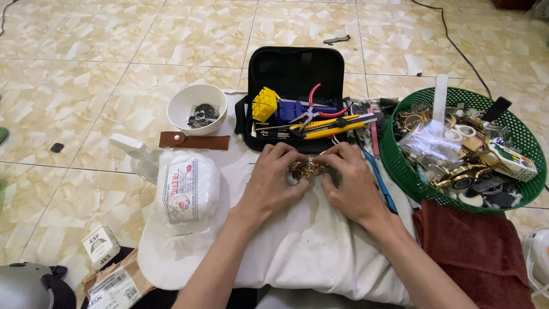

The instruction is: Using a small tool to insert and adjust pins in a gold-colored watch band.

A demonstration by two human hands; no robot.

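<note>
On the white cloth (309,252) spread over the tiled floor, the left hand (269,183) and right hand (351,186) jointly pinch a gold-coloured metal watch band (306,169) lying crosswise between them, equally near both.

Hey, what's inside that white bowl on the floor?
The white bowl holds a small heap of dark metal pieces, maybe watch parts; too small to name. Its near wall hides the bottom on that side, so anything lying there is unseen.
</note>
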